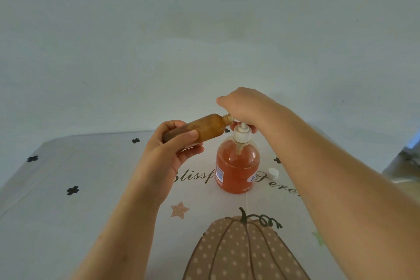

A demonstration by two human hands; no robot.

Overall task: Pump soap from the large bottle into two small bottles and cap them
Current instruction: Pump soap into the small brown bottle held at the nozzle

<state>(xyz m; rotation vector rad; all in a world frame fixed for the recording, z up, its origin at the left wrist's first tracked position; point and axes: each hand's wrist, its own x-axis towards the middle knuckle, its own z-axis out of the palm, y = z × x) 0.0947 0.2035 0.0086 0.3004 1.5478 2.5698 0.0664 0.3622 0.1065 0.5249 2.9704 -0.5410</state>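
Note:
A large clear bottle [237, 166] of orange soap with a white pump stands upright in the middle of the table. My right hand [244, 107] lies over the pump head and covers it. My left hand [172, 148] grips a small amber bottle [204, 128], tilted almost on its side, its open neck touching the pump's spout. A small white cap [273, 173] lies on the cloth just right of the large bottle. Only one small bottle is in view.
The table wears a white cloth [68, 211] printed with a dotted pumpkin, a star, black flowers and script lettering. A plain pale wall rises behind the far edge. Something grey shows at the right border [406, 157].

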